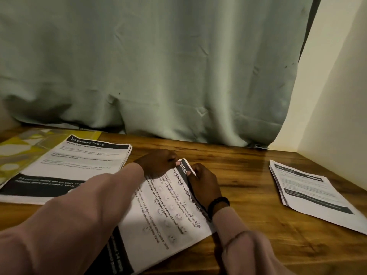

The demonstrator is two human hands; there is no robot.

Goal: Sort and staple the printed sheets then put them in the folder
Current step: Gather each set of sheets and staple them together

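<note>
Hands meet at the far corner of the middle printed sheets [164, 213], which lie angled on the wooden table [248, 185]. Left hand [158, 162] and right hand [204, 183] both pinch that corner, lifted slightly. Left stack [65, 167] rests partly on a yellow folder [23, 147]. Right stack [309, 193] lies well apart, near the wall [337, 96]. Green curtain [158, 66] hangs behind.

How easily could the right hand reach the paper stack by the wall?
Probably yes: bare table lies between the right hand and that stack, but it's pinching the middle sheets' corner.
</note>
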